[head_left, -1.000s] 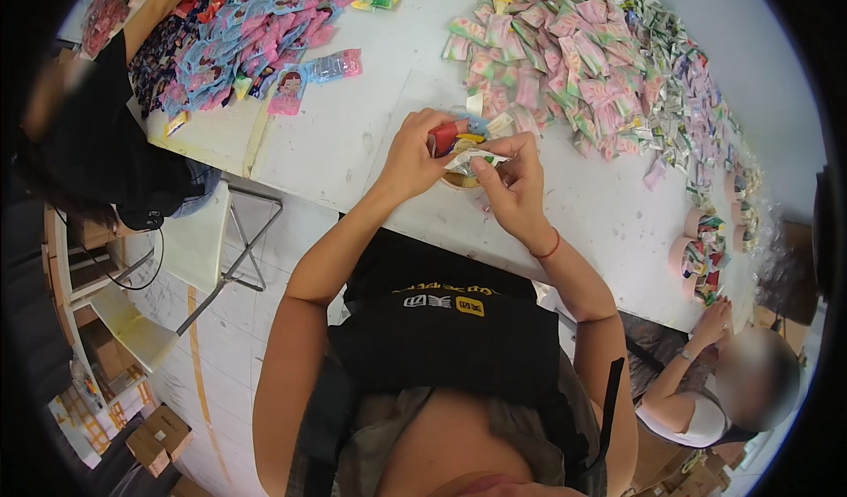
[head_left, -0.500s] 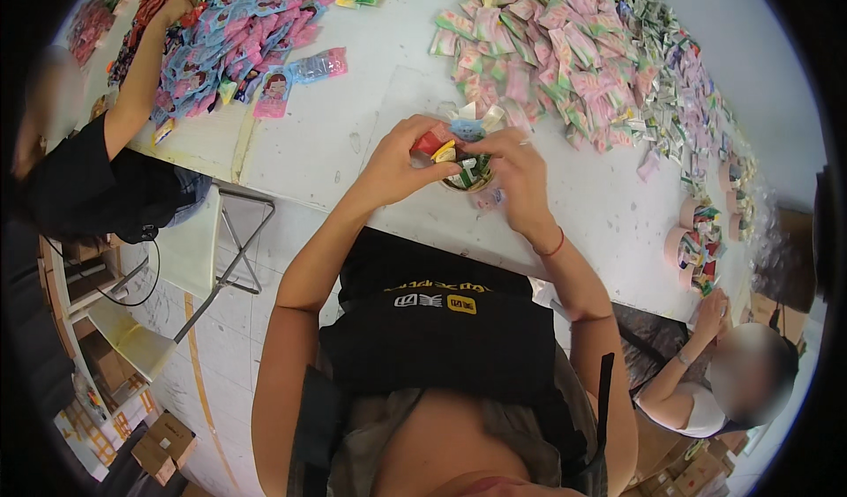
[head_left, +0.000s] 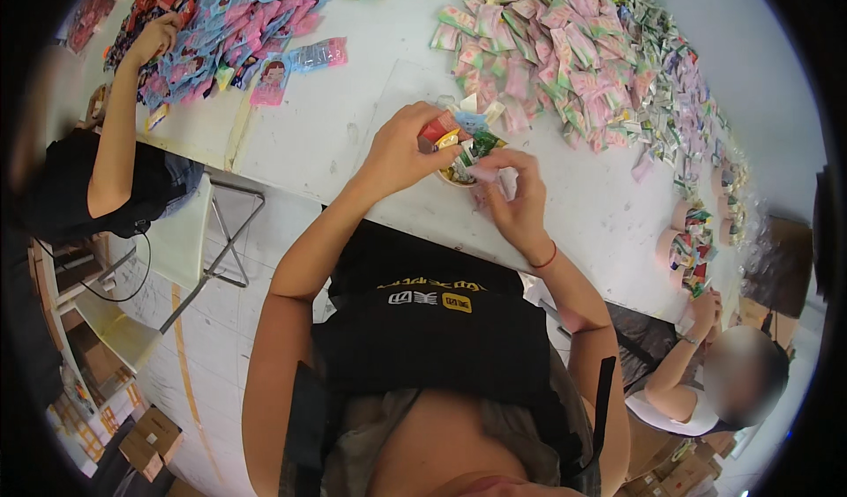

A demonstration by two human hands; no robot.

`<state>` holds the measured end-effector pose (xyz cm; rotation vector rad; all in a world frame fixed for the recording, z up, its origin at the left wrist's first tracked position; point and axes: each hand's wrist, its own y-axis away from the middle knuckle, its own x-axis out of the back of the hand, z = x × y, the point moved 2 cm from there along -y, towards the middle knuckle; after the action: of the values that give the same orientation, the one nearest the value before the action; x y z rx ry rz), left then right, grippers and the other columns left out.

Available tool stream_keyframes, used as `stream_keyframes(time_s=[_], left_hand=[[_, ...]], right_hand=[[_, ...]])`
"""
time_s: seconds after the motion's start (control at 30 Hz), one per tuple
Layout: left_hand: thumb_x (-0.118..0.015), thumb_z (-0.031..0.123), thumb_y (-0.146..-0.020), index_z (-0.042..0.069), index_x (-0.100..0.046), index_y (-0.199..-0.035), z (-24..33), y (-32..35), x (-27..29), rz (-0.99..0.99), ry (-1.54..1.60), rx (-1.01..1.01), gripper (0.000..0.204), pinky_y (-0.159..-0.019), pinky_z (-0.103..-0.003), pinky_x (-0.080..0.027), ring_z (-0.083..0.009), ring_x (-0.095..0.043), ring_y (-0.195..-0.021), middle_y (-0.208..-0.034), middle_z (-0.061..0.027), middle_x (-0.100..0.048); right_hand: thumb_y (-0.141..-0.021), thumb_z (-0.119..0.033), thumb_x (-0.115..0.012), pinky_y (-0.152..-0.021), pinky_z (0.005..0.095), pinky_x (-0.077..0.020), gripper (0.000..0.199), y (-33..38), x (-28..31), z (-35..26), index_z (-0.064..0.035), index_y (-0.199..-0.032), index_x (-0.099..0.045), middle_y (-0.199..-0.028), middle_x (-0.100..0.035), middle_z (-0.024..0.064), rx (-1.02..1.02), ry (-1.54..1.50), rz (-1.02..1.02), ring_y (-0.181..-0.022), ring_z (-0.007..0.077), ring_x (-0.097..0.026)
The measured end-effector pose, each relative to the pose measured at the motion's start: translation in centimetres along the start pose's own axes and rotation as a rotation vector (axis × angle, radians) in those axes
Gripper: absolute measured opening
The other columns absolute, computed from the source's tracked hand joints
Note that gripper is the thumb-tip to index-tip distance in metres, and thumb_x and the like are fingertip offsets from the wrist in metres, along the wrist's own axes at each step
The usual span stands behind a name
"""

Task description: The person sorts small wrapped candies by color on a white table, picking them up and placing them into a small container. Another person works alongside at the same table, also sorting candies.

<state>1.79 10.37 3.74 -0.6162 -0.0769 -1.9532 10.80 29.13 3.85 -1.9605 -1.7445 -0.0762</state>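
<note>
1. Hands sit closer together than a second ago: the left hand (head_left: 401,149) has kept its clamp on a fanned bunch of small sachets (head_left: 454,135), red, blue, yellow and green, while the right hand (head_left: 516,197) has dropped just below and to the right of that bunch, fingers curled and pinched on what looks like a pale pink sachet (head_left: 485,172).
2. Judged from this, another packet is being gathered toward the bunch, which stays in the air over the white table (head_left: 353,109).
3. Beyond the right hand, the big heap of pink and green packets (head_left: 565,47) lies untouched; to the left, a co-worker's hand (head_left: 152,38) has come to rest on the pile of blue and pink packets (head_left: 221,29).
4. Hidden: a round thing under the bunch, perhaps a small cup, is mostly covered by fingers; how many sachets the left hand grips cannot be counted.
</note>
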Motion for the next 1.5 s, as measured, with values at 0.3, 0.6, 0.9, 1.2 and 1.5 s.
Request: stream_keyframes(time_s=[0.3, 0.6, 0.9, 1.2, 1.5], left_hand=[[-0.078, 0.020, -0.077, 0.001, -0.065, -0.105, 0.2, 0.7, -0.5, 0.062, 0.140, 0.034, 0.036, -0.084, -0.039, -0.049, -0.0303, -0.061, -0.095, -0.096, -0.0110, -0.066], [-0.077, 0.018, -0.079, 0.002, -0.062, -0.107, -0.3, 0.8, -1.4, 0.047, 0.229, 0.169, 0.036, -0.079, -0.034, -0.051, -0.0237, -0.065, -0.089, -0.099, -0.0126, -0.067], [-0.076, 0.013, -0.081, 0.001, -0.059, -0.108, -0.5, 0.6, -1.7, 0.008, 0.365, 0.203, 0.033, -0.082, -0.032, -0.051, -0.0160, -0.064, -0.093, -0.101, -0.0088, -0.068], [-0.077, 0.010, -0.083, 0.001, -0.047, -0.132, -0.4, 1.2, -0.5, -0.181, 0.403, 0.053, 0.058, -0.100, -0.032, -0.046, -0.0162, -0.059, -0.112, -0.121, -0.0085, -0.065], [-0.065, -0.006, -0.081, -0.001, -0.048, -0.129, -0.6, 0.9, -2.3, -0.075, 0.308, 0.176, 0.051, -0.098, -0.032, -0.048, -0.0179, -0.061, -0.110, -0.117, -0.0102, -0.067]], right_hand=[[-0.076, -0.006, -0.079, -0.085, 0.0385, -0.0450, 0.034, -2.4, 2.0, -4.6, -0.0071, -0.106, -0.065, -0.103, -0.070, 0.0095, 0.350, 0.554, -0.458, -0.096, 0.0259, -0.062], [-0.077, -0.005, -0.077, -0.070, 0.0332, -0.0550, 0.032, 0.7, 3.0, -1.1, -0.0042, -0.107, -0.064, -0.097, -0.066, 0.0101, 0.206, 0.483, -0.392, -0.085, 0.0261, -0.066], [-0.080, 0.000, -0.073, -0.063, 0.0354, -0.0552, 0.019, -1.4, 1.8, -3.6, -0.0051, -0.097, -0.065, -0.094, -0.069, 0.0085, 0.064, 0.016, -0.285, -0.081, 0.0266, -0.066], [-0.079, 0.002, -0.072, -0.064, 0.0339, -0.0541, 0.022, -3.2, 0.5, -2.2, -0.0076, -0.098, -0.067, -0.094, -0.068, 0.0059, 0.396, 0.325, -0.308, -0.082, 0.0255, -0.065], [-0.082, 0.004, -0.067, -0.064, 0.0294, -0.0523, 0.030, -3.0, 1.5, -2.2, -0.0040, -0.111, -0.065, -0.096, -0.062, 0.0128, 0.042, 0.272, -0.302, -0.070, 0.0237, -0.063]])
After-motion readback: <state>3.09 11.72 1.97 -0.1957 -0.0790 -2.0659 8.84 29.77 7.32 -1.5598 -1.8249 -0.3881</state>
